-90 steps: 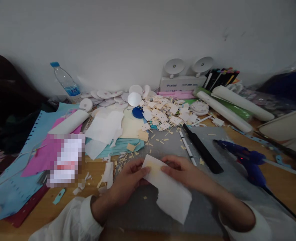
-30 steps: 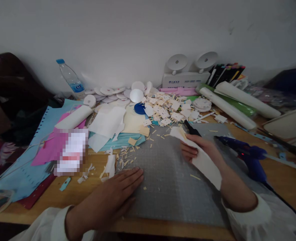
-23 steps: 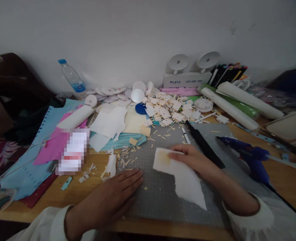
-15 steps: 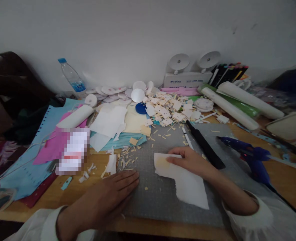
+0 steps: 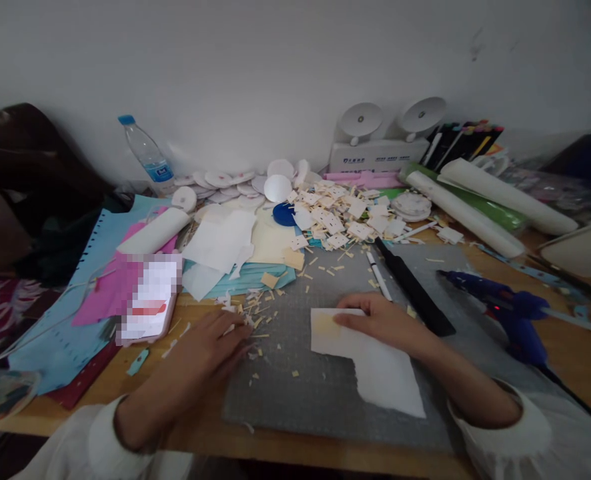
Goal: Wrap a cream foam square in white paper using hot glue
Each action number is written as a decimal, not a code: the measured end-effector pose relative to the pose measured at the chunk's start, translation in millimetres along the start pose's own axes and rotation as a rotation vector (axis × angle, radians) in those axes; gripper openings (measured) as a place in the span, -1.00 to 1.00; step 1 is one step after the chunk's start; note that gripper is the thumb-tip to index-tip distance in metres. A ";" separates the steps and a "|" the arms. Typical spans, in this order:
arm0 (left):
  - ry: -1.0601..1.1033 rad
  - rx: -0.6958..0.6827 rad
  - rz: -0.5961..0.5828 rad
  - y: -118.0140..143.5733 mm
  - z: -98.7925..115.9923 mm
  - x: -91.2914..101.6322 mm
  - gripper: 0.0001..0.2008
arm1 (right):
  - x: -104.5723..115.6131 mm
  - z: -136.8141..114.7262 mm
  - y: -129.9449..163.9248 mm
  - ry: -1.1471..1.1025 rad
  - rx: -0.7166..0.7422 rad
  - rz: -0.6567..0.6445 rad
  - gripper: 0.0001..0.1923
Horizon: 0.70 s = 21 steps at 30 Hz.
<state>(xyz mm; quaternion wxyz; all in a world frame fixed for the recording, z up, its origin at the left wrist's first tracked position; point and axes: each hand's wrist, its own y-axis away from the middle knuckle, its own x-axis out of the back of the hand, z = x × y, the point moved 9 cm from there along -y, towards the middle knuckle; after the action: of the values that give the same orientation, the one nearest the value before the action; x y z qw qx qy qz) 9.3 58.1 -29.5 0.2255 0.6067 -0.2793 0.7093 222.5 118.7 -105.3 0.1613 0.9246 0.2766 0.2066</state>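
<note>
A torn, roughly L-shaped sheet of white paper (image 5: 390, 373) lies over the grey cutting mat (image 5: 275, 400), with a yellowish patch near its upper left. My right hand (image 5: 375, 323) pinches its top edge, thumb on the near face and fingers behind. At the mat's left edge, my left hand (image 5: 208, 347) rests palm down, its fingers extended over small paper scraps (image 5: 260, 313). Part of a white scrap pokes out beyond those fingers; whether they touch it I cannot tell.
Behind the mat is a heap of small cream cards (image 5: 333, 217). A white pen (image 5: 378, 277), a long black tool (image 5: 418, 290) and a blue glue gun (image 5: 500, 307) lie right. On the left are a phone (image 5: 150, 300), coloured sheets (image 5: 75, 267) and a bottle (image 5: 145, 153).
My left hand has moved left and slightly away from me, off the mat's middle onto the scraps at its edge. My right hand keeps its pinch on the paper, nearly unmoved.
</note>
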 end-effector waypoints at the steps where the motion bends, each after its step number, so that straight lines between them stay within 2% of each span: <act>1: -0.018 0.009 -0.007 -1.6 -1.8 -6.0 -0.77 | -0.1 0.0 0.0 0.001 -0.001 0.000 -0.68; 5: -0.138 -0.032 -0.053 -6.9 3.7 -26.9 -0.76 | -0.5 0.1 -0.4 -0.006 -0.009 -0.001 -0.67; 9: -0.255 -0.044 -0.075 -9.4 7.1 -35.8 -0.78 | -1.1 0.3 -0.6 -0.007 -0.014 -0.005 -0.65; 12: -0.296 -0.025 -0.058 -11.0 -0.1 -30.6 -0.80 | -1.7 0.2 -0.4 -0.005 -0.010 -0.011 -0.66; 17: -0.161 0.146 0.078 -9.5 -24.5 3.4 -0.81 | -0.5 -1.2 0.8 0.008 -0.001 -0.004 -0.67; 19: -0.060 0.134 0.074 -8.5 -21.2 5.3 -0.83 | -0.4 -1.4 0.8 0.011 0.001 -0.003 -0.68; 21: -0.003 0.046 0.036 -8.7 -8.0 -2.7 -0.82 | -0.4 -0.4 0.5 0.014 -0.001 -0.003 -0.68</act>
<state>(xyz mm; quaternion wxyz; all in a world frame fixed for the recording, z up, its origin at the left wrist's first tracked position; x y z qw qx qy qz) 9.6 70.0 -32.0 0.1983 0.6075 -0.2743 0.7186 222.2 118.2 -104.9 0.1601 0.9226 0.2790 0.2127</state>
